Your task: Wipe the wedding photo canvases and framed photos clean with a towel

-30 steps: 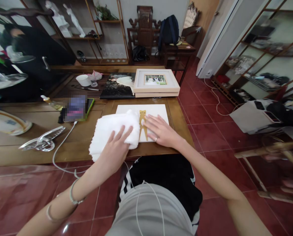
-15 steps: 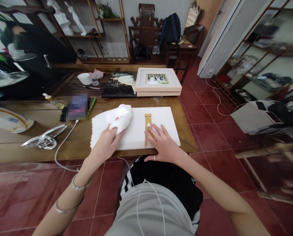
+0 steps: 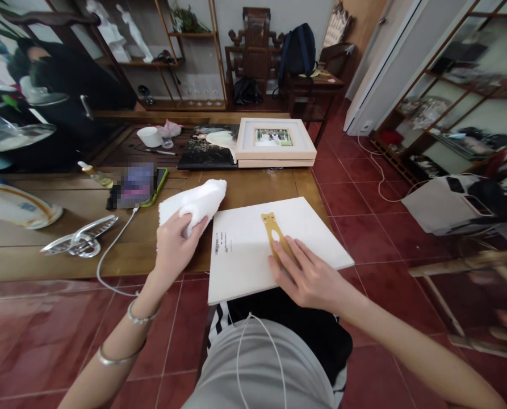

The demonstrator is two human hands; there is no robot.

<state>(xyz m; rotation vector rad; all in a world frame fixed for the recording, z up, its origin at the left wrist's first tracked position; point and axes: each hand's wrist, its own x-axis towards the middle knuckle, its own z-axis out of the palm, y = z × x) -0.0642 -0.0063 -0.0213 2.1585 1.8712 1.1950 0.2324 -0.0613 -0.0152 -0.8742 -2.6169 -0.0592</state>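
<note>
My left hand (image 3: 174,244) is closed on a white towel (image 3: 196,201), lifted a little above the wooden table (image 3: 66,250). My right hand (image 3: 308,275) lies with fingers stretched flat on a white board (image 3: 244,244), pressing the lower end of a thin yellow-brown cat-shaped piece (image 3: 274,230) that rests on it. The board is tilted and overhangs the table's near edge, above my lap. A small barcode label sits near the board's left side.
A framed photo (image 3: 274,142) on a pale box and a dark picture (image 3: 208,149) lie at the table's far end. A phone (image 3: 136,184) with a white cable, a clear glass piece (image 3: 80,241), a plate (image 3: 19,207) and a cup (image 3: 150,136) lie to the left. Red tile floor surrounds.
The white board has slid toward me off the table edge and turned, under my right hand. My left hand gathered the towel off the board and lifted it to the left.
</note>
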